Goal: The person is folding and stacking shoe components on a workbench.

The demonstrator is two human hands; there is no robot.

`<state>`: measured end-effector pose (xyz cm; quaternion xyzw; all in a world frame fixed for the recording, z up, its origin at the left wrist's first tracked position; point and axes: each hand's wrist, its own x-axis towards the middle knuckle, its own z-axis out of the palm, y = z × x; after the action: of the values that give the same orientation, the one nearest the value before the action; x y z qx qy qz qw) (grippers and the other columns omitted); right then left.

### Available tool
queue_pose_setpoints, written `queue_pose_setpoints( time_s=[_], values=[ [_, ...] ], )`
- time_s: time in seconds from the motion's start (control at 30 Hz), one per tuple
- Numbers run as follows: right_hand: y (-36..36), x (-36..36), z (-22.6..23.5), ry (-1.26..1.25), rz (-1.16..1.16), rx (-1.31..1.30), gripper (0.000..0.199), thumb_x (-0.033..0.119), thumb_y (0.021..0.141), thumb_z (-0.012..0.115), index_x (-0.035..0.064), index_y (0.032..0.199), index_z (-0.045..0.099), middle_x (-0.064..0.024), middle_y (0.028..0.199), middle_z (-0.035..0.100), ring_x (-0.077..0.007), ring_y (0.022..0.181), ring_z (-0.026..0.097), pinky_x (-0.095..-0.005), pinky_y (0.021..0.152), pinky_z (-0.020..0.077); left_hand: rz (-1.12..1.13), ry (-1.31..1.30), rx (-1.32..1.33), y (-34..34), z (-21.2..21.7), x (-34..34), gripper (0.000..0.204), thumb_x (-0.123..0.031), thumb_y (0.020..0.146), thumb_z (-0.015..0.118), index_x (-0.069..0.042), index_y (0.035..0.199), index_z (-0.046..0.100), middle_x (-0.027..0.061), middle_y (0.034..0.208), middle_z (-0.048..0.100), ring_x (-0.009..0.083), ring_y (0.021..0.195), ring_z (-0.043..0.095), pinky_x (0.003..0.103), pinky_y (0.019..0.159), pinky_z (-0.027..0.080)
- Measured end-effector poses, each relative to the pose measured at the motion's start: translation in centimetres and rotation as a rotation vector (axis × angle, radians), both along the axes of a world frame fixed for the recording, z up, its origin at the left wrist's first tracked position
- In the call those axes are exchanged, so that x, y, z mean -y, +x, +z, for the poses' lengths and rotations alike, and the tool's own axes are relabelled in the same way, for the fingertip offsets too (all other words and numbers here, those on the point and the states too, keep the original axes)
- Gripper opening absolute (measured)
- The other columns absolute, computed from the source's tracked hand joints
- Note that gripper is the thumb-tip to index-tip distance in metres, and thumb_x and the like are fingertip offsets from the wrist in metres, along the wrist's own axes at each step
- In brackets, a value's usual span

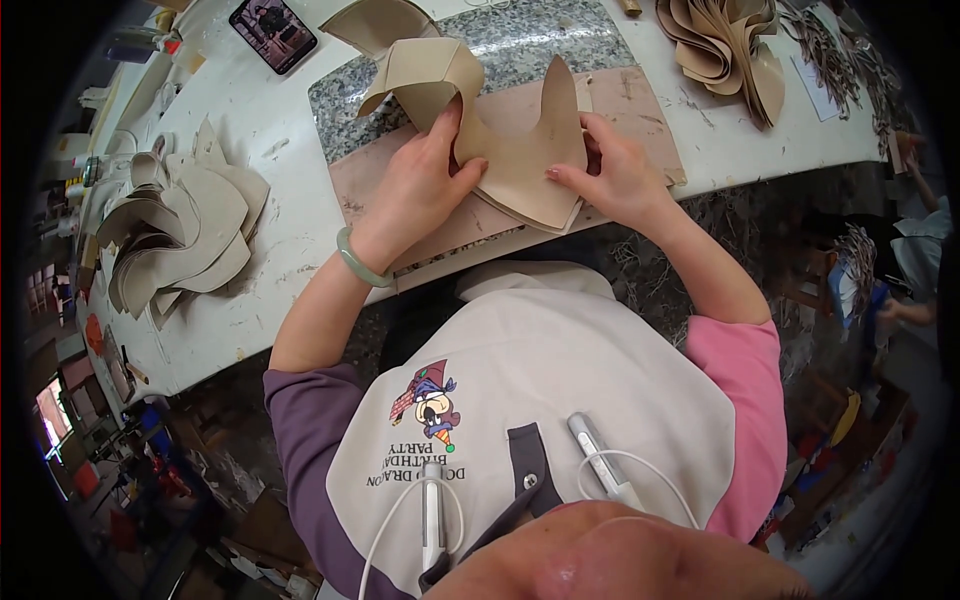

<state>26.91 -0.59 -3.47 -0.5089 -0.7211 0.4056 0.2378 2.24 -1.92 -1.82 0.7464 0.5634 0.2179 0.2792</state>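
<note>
The left hand (420, 172) and right hand (622, 175), partly curled, pinch the tan pieces (530, 165) from left and right, over the pinkish board (648, 112) on the desk's near side (285, 300). Light, even thumb pressure should keep the layered edges aligned without creasing.

The person wears a green bangle (358, 262) and cream top (620, 370) with purple and pink sleeves (745, 410).

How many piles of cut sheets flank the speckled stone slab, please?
2: a grey-beige pile left of the slab and a brown pile right of it; others may be hidden.
</note>
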Motion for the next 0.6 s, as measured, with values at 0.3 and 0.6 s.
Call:
queue_pose_setpoints(
  time_s=[0.3,0.6],
  values=[
    [2.5,-5.0,0.4,0.201,-0.273,0.394,0.048,0.028,0.082,0.07,0.0103,0.123,0.053,-0.0009,0.073,0.053,-0.0169,0.063,0.053,-0.0303,0.065,0.0451,-0.103,0.14,-0.204,-0.7,-0.4,-1.6,0.058,-0.018,0.082,0.066,0.0,0.132,0.043,0.019,0.094,0.063,0.0318,0.082,0.06,0.041,0.077,0.048],
    [-1.3,2.1,-0.6,0.632,0.476,-0.009,0.042,0.017,0.084,0.066,0.0061,0.123,0.057,-0.0082,0.132,0.054,-0.0253,0.111,0.053,-0.0354,0.092,0.0438,0.044,-0.103,0.073,-1.4,0.0,-4.0,0.049,-0.024,0.079,0.073,0.003,0.117,0.058,0.0192,0.107,0.065,0.0281,0.09,0.062,0.037,0.08,0.048]
  ],
)
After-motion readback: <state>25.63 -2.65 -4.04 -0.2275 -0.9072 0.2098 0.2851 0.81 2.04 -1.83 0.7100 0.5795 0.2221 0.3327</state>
